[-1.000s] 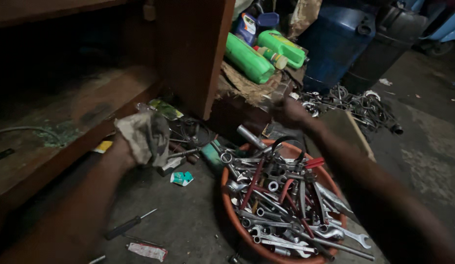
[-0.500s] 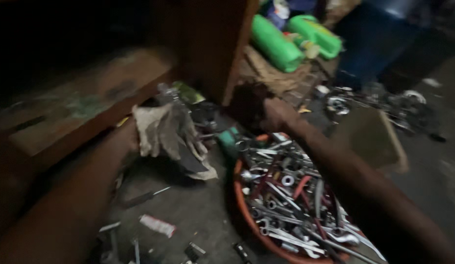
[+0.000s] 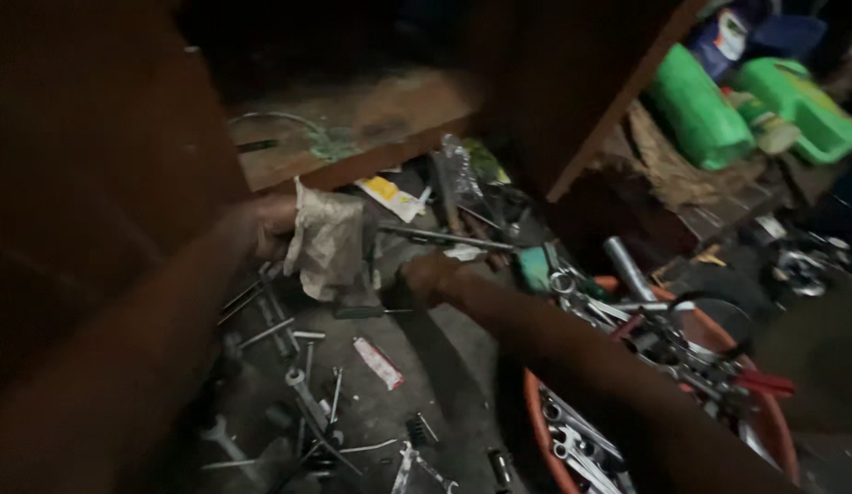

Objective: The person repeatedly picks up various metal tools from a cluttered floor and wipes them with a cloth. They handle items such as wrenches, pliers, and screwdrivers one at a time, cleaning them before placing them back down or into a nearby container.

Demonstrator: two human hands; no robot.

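Left hand clutching a grey rag, right hand beside it, finger spread unclear, near the tool-filled orange basin.

Whole frame motion-blurred and dim. Upper left of frame: dark brown panel, surface detail lost in shadow. Shelf recess at top centre black; contents unreadable. Orange basin at lower right cut by bottom edge, its near rim hidden behind the right forearm. Right hand, centre: fingers smeared, what they touch cannot be told. Left hand half covered by a pale rag. Green bottles, upper right, clipped by the frame edge.
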